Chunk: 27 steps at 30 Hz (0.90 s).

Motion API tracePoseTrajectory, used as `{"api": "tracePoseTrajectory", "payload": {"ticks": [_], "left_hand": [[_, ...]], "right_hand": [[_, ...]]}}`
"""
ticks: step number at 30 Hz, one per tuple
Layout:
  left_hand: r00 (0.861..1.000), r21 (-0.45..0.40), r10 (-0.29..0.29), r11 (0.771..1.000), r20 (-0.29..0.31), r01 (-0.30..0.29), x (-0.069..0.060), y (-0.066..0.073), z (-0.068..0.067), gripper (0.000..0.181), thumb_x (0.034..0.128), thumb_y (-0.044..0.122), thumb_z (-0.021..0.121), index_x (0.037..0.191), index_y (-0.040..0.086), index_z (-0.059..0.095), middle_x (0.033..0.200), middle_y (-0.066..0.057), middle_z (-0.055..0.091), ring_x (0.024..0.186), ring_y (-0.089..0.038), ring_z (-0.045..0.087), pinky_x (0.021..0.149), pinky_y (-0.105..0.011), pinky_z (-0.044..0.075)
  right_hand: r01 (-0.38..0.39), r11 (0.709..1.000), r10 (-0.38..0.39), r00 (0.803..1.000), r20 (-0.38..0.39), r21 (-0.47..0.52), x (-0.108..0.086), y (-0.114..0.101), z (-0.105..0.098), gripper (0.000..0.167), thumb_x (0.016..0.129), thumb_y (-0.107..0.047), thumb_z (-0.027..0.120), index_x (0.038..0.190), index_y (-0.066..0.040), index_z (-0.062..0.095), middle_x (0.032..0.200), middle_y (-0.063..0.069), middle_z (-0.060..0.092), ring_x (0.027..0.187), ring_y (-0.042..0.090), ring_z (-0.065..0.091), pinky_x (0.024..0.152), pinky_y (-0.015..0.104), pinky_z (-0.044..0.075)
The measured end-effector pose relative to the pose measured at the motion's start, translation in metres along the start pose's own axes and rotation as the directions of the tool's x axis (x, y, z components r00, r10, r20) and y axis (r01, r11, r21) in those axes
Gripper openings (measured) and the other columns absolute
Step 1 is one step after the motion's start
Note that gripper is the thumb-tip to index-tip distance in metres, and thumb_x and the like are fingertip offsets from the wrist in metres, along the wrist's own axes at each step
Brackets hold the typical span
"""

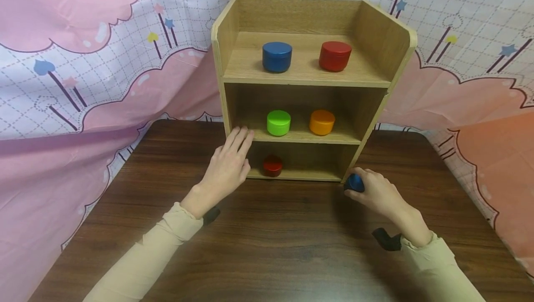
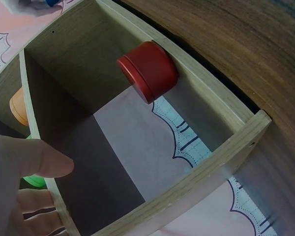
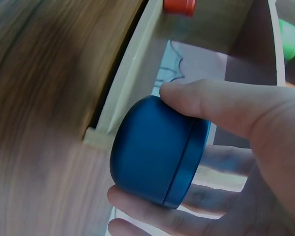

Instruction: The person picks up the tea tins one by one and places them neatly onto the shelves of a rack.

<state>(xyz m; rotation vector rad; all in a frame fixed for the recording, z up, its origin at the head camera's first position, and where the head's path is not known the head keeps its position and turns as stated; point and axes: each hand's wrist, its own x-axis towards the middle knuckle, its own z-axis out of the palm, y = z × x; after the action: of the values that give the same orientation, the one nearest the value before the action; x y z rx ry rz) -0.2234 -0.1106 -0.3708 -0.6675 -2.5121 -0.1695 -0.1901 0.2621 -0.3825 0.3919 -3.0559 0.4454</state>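
Observation:
My right hand (image 1: 377,192) grips a small blue round tin (image 3: 155,150) between thumb and fingers, by the lower right front corner of a wooden shelf (image 1: 306,82). My left hand (image 1: 227,165) has its fingers extended, touching the shelf's left side near the middle board. On the bottom level sits a red tin (image 1: 273,166), left of centre. The middle level bears a green tin (image 1: 278,123) and an orange tin (image 1: 322,122). Up on the top level stand a larger blue tin (image 1: 277,57) and a larger red tin (image 1: 335,56).
The shelf stands at the back of a dark wooden table (image 1: 275,246). Behind it hangs a patterned pink and white cloth (image 1: 175,79), which also runs down both sides. Dark bands lie at both wrists.

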Motion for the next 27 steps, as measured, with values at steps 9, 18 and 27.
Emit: {"api": "tracePoseTrajectory", "payload": {"ticks": [9, 18, 27], "left_hand": [[1.000, -0.009, 0.002, 1.000, 0.002, -0.002, 0.000, 0.000, 0.000, 0.069, 0.0861, 0.011, 0.062, 0.149, 0.006, 0.034, 0.153, -0.015, 0.036, 0.143, -0.031, 0.032, 0.087, -0.049, 0.054], [1.000, -0.008, 0.003, 1.000, 0.006, -0.003, 0.000, -0.001, 0.001, 0.069, 0.0864, 0.011, 0.061, 0.149, 0.006, 0.033, 0.153, -0.015, 0.036, 0.143, -0.031, 0.033, 0.087, -0.049, 0.054], [1.000, -0.010, 0.001, 1.000, 0.009, 0.000, 0.000, -0.001, 0.001, 0.070, 0.0859, 0.011, 0.062, 0.149, 0.005, 0.032, 0.154, -0.015, 0.035, 0.144, -0.031, 0.031, 0.086, -0.048, 0.055]], "right_hand": [[0.063, 0.998, -0.063, 0.998, -0.003, 0.027, 0.019, -0.030, 0.000, 0.055, 0.084, -0.030, 0.073, 0.130, -0.006, 0.054, 0.119, 0.025, 0.062, 0.098, 0.043, 0.066, 0.072, 0.056, 0.055], [0.166, 0.985, -0.164, 0.985, -0.049, 0.040, 0.053, -0.046, 0.017, 0.057, 0.083, -0.028, 0.074, 0.131, -0.003, 0.055, 0.112, 0.023, 0.065, 0.093, 0.034, 0.068, 0.073, 0.047, 0.058], [0.123, 0.991, -0.124, 0.992, 0.004, 0.047, 0.077, -0.049, 0.030, 0.061, 0.085, -0.029, 0.072, 0.135, -0.001, 0.052, 0.108, 0.023, 0.067, 0.086, 0.029, 0.067, 0.063, 0.042, 0.055]]}}
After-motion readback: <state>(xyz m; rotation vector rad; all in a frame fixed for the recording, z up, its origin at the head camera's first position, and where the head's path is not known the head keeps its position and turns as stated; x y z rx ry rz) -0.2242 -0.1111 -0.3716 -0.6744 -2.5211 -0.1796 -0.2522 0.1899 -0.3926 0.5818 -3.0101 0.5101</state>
